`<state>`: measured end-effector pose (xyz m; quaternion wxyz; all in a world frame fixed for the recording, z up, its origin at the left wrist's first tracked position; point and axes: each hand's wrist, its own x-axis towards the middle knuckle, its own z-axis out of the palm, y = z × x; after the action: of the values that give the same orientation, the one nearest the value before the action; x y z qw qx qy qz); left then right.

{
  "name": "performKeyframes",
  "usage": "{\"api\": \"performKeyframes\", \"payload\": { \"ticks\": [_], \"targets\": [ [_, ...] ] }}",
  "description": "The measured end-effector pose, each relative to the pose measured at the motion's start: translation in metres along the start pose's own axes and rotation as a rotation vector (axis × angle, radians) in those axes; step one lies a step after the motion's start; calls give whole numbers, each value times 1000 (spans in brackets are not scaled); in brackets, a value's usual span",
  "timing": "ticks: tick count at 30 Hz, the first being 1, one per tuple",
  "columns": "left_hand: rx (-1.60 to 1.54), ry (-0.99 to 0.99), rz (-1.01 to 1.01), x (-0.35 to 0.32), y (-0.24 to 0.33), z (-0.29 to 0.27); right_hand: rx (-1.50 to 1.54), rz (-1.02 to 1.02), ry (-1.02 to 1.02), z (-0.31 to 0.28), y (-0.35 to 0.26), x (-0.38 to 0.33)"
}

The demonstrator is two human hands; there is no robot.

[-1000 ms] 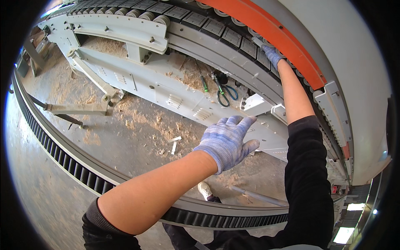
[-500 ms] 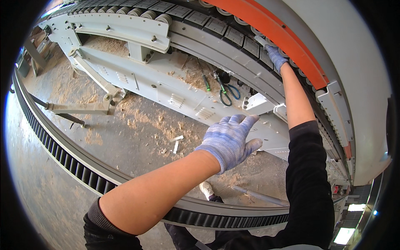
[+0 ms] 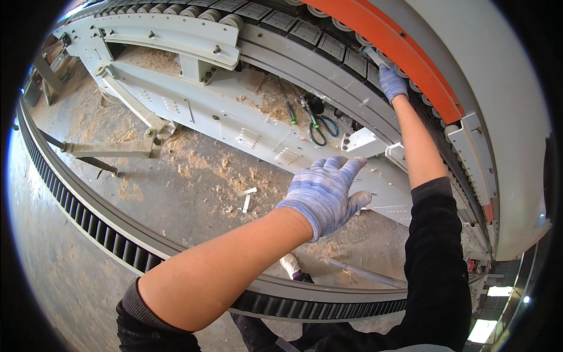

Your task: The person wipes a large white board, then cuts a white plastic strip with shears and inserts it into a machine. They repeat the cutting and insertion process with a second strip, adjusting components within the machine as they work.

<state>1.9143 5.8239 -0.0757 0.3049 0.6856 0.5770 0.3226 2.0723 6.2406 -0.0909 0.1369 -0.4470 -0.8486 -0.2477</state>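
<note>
My left hand (image 3: 322,193) wears a blue-and-white knit glove. It is spread flat with nothing in it, at the lower edge of a long grey metal panel (image 3: 234,123). My right hand (image 3: 392,82), in the same kind of glove, reaches up to the row of black track pads (image 3: 328,47) just under the curved orange rail (image 3: 404,64). Its fingers are closed on a slim metal tool (image 3: 371,56) whose tip touches the pads.
Blue-handled scissors (image 3: 319,129) and a green-handled screwdriver (image 3: 289,111) lie on the machine frame among sawdust. Below, a ribbed black track (image 3: 88,217) curves across the dusty floor. A grey rod (image 3: 363,273) and my shoe (image 3: 290,264) are near it.
My right hand has shifted slightly along the track pads under the orange rail. My left hand stays spread at the panel's edge.
</note>
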Motion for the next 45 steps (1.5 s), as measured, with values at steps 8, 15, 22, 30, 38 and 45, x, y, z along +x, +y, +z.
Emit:
{"api": "performKeyframes", "payload": {
  "ticks": [8, 15, 22, 30, 38, 45],
  "targets": [
    [-12, -32, -13, 0, 1, -3, 231, 270, 14, -19, -8, -21],
    [-8, -51, -54, -1, -1, -2, 87, 481, -224, -20, -4, -8],
    [3, -92, -73, -1, 1, -4, 120, 408, -277, -7, 24, 9],
    [-1, -112, -84, -3, 1, -4, 9, 379, -347, -14, 28, 19],
    [-13, -119, -89, 0, 0, -1, 143, 272, -55, -2, 37, 14],
    [-6, -67, -79, -3, 0, 1, -4, 339, -282, 27, 62, 38]
  ]
}}
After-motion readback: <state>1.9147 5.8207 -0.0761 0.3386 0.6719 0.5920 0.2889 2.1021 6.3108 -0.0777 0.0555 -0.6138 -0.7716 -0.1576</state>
